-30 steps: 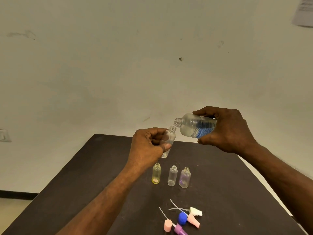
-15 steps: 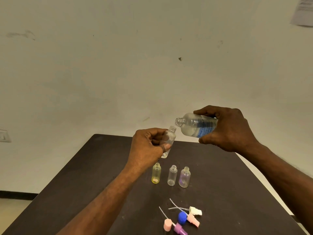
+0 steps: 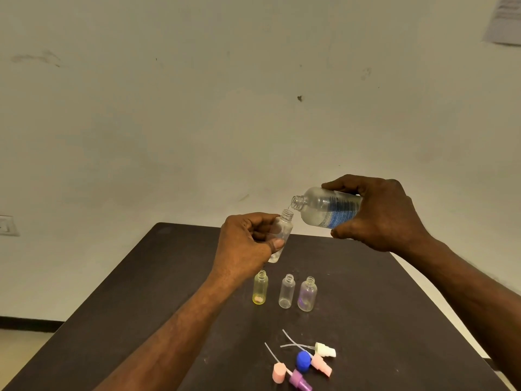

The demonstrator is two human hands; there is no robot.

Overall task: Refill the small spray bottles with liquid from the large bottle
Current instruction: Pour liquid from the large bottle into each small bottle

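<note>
Right now the right hand (image 3: 377,213) grips the large clear bottle (image 3: 327,207) w/ blue label print, tipped nearly sideways, its open mouth just above the neck of a small clear spray bottle (image 3: 283,230). Left hand (image 3: 245,244) holds that small bottle, fingers & thumb curled round its body, above the dark counter (image 3: 141,292). A thin thread of liquid shows btwn the two mouths. Below, 3 uncapped small bottles stand upright in a row: yellow bottle (image 3: 260,287), clear bottle (image 3: 286,291), purple-tinted bottle (image 3: 307,294), near each other but apart. Nearer the person lie loose spray heads w/ dip tubes: white (image 3: 325,349), two pink (image 3: 321,364) (image 3: 278,373), purple (image 3: 301,382), plus a blue cap (image 3: 303,361).
</note>
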